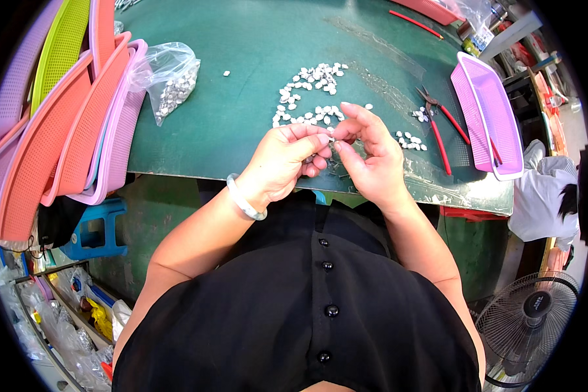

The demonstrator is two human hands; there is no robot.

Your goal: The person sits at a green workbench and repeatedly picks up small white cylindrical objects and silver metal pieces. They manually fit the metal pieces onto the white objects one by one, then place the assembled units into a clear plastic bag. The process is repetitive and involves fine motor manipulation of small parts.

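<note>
My left hand [287, 157], with a pale bangle [243, 198] on its wrist, pinches a small whitish piece [331, 140] between thumb and forefinger. From the other side my right hand [371, 153] meets it, thumb and forefinger curled close to the same piece; whether they grip it is hard to make out. Both hands are over the table's near edge. Just beyond them lie loose piles of small white pieces [317, 78]. A smaller group of such pieces [411, 140] is right of my right hand. Red-handled pliers [438, 124] rest open farther right.
The green table [235, 124] carries a clear bag of small pieces [175, 85] at left, beside stacked plastic baskets [78, 124]. A purple basket [487, 108] stands at right. A red pen-like stick [415, 23] lies at the back. Below are a blue stool [98, 228] and a fan [532, 320].
</note>
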